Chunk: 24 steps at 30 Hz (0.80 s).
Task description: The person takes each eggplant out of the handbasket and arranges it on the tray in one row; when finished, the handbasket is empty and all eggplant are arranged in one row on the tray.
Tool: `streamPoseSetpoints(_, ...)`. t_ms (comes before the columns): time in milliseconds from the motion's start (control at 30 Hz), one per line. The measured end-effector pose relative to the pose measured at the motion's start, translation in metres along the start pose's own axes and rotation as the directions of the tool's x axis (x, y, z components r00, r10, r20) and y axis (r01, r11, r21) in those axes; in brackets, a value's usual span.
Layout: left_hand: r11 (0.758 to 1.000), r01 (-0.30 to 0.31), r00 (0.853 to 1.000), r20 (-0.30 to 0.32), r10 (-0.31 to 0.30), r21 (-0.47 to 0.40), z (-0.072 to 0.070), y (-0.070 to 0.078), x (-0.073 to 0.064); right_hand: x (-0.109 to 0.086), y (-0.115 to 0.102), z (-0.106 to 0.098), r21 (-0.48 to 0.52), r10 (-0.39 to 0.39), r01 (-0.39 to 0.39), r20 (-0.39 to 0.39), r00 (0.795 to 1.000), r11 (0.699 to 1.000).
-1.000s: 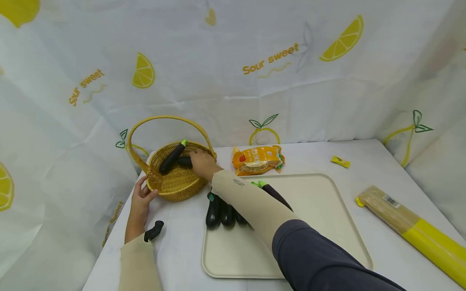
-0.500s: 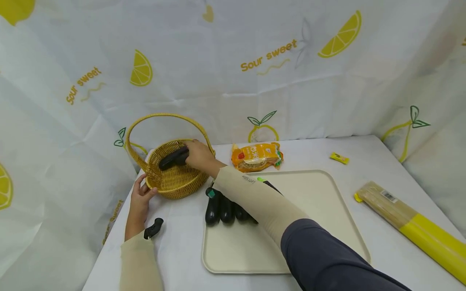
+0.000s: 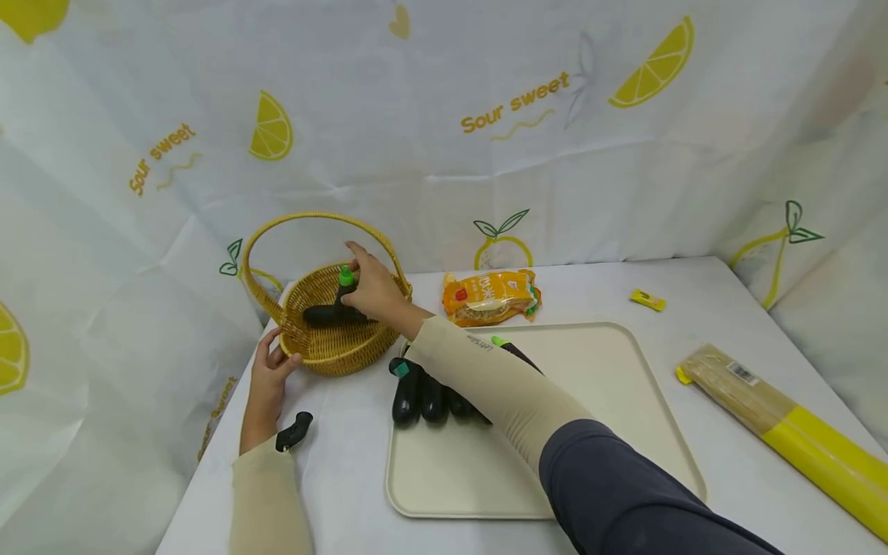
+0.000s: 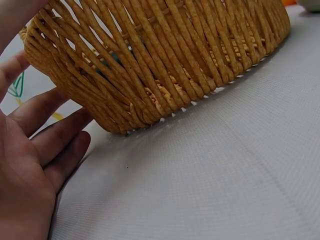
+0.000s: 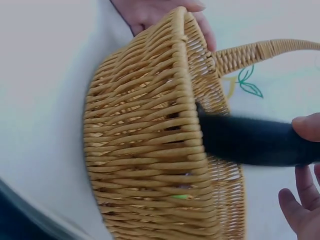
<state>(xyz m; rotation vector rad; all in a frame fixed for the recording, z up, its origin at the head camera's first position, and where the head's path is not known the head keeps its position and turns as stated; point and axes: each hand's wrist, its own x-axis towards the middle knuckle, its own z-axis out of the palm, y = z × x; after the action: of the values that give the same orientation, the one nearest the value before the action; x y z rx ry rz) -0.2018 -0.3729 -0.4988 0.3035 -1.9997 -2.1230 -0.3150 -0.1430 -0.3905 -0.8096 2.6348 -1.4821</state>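
A woven basket (image 3: 347,356) with a tall hoop handle stands at the back left in the head view. My left hand (image 3: 269,379) holds its left side; in the left wrist view the fingers (image 4: 65,125) spread against the weave. Over the basket's right side, my right hand (image 3: 378,289) pinches an eggplant (image 5: 255,140) between thumb and fingers. That eggplant is tilted up, its green stem (image 3: 346,275) on top, its lower end inside the basket. A second dark eggplant (image 3: 319,315) lies flat in the basket.
A beige tray (image 3: 472,493) bears several eggplants (image 3: 405,397), partly hidden by my right sleeve. Behind it lies an orange food packet (image 3: 492,297). To the right are a small yellow wrapper (image 3: 648,300) and a long packet of noodles (image 3: 784,432). A printed cloth hangs behind.
My right hand has risen out of the basket, turning one eggplant from lying down to stem-up. The other eggplant now lies nearly level. My left hand keeps its place on the basket.
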Motion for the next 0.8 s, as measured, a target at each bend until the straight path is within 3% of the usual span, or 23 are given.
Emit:
streamPoseSetpoints(367, 1.0, 0.017, 1.0, -0.018, -0.017, 0.013, 0.003, 0.002, -0.001, -0.004, 0.026, 0.018, 0.12, 0.128, -0.139, 0.094, 0.987, 0.983)
streamPoseSetpoints(633, 1.0, 0.01, 1.0, -0.01, -0.01, 0.004, 0.002, 0.001, 0.003, -0.006, 0.026, 0.018, 0.094, 0.073, -0.087, 0.142, 0.987, 0.992)
streamPoseSetpoints(800, 0.999, 0.033, 0.999, -0.019, -0.033, 0.019, 0.0, 0.001, 0.003, -0.012, 0.017, 0.0, 0.16, 0.012, -0.033, 0.131, 0.991, 0.987)
